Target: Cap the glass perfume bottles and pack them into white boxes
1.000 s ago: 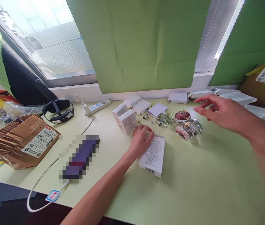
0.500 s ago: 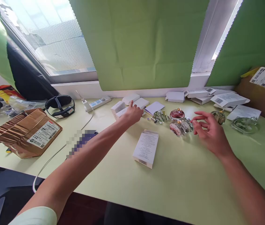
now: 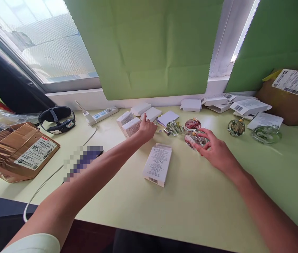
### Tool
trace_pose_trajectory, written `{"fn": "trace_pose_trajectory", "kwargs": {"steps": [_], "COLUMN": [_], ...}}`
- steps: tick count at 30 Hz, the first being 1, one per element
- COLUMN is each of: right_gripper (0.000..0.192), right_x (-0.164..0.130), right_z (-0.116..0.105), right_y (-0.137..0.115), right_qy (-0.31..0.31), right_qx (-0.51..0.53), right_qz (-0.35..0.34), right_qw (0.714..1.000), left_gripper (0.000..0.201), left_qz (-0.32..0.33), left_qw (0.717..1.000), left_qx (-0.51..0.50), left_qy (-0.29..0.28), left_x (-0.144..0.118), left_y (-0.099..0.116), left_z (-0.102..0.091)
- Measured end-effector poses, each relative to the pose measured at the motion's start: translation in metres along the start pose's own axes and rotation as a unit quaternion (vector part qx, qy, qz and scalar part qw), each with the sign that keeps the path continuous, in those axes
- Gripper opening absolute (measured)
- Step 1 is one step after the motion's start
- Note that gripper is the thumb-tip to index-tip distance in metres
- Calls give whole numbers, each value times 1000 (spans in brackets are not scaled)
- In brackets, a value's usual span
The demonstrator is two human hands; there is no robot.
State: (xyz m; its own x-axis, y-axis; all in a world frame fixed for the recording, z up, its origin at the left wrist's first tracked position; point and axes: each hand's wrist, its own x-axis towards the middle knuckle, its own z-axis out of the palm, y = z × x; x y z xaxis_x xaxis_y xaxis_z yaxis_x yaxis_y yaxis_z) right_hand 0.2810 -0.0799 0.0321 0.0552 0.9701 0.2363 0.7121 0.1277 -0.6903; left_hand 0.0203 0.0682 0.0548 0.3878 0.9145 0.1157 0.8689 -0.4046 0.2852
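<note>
While right fingers (image 3: 210, 136) spread wide at a bottle (image 3: 190, 138), left fingers (image 3: 152, 127) cannot be judged.

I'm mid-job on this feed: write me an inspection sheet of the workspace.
Surface: pale green table, no spill seen.
Things at hand: printed white box lying flat, barcode end toward the wearer; glass bottles clustered beyond it, to the right.
Clutter: torn brown parcel, strapped headset, pixelated phone partly behind the left forearm.
Hands: left hand beside the small white cartons, right hand at the clustered bottles; grip unclear for both.
Cables: white cable curving near the front-left edge; power strip at the back.
Surroundings: green blind, window.
</note>
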Motion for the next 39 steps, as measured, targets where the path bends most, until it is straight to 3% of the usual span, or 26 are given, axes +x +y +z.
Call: {"fn": "trace_pose_trajectory", "kwargs": {"steps": [6, 11, 14, 16, 18, 20, 27, 39], "right_gripper": [56, 52, 54, 53, 52, 50, 52, 53], "right_x": [0, 0, 0, 1, 1, 1, 1, 0], "right_z": [13, 20, 24, 26, 28, 29, 33, 33], "right_y": [2, 0, -1, 1, 3, 5, 8, 10], "right_qy": [-6, 7, -5, -25, -51, -65, -71, -76], "right_qx": [-20, 56, 83, 91, 107, 131, 138, 173], "right_qz": [30, 14, 22, 36, 47, 44, -1, 5], "right_qw": [999, 998, 996, 995, 992, 988, 988, 982], "left_gripper": [21, 22, 12, 15, 17, 16, 15, 15], "left_qz": [13, 26, 48, 87, 129, 168, 205, 235], "left_qw": [997, 997, 998, 990, 961, 943, 937, 930], "left_qx": [68, 62, 26, -104, -232, -279, -279, -275], "left_qy": [-41, -33, -28, -51, -73, -75, -55, -67], "left_x": [-3, -13, -25, -33, -38, -39, -31, -28], "left_y": [5, 22, 41, 56, 68, 75, 76, 73], "left_z": [-6, -33, -51, -56, -53, -46, -24, -15]}}
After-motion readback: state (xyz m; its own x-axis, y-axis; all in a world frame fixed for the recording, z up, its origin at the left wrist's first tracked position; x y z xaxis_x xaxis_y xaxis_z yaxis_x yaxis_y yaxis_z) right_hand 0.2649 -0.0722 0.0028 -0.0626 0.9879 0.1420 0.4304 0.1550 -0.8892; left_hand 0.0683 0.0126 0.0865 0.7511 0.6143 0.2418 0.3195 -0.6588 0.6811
